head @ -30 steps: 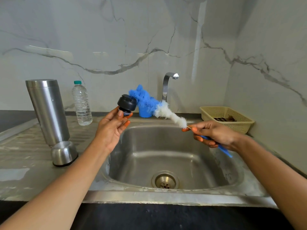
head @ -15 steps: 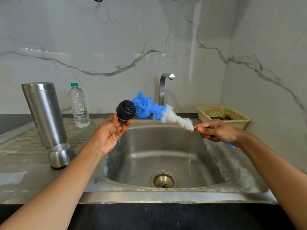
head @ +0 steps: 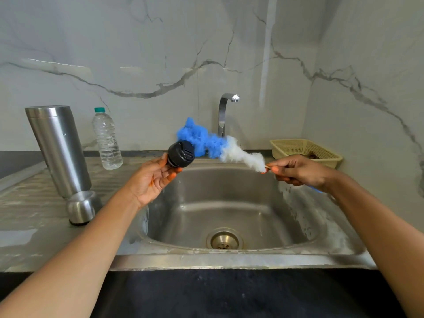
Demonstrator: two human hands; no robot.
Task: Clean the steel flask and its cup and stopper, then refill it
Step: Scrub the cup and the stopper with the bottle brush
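Black plastic, the stopper [head: 181, 154] has turned in the left hand [head: 153, 181], which pinches it above the sink [head: 229, 203]. Its top now faces the bottle brush [head: 202, 141] that the right hand [head: 300, 172] grips. Scrubbing probably goes on; the steel flask [head: 59, 150] and cup [head: 81, 207] wait on the counter [head: 27, 203].

Both forearms [head: 91, 237] bare; left hand [head: 151, 180] and right hand [head: 302, 173] have orange-tinted nails [head: 275, 169].

A steel sink [head: 229, 260] with a round drain [head: 224, 241] sits under a curved tap [head: 222, 115]. On the wet drainboard [head: 25, 210], a clear bottle [head: 106, 138] stands upright by the marble wall [head: 160, 53]. A tan basket [head: 296, 143] sits in the right corner.
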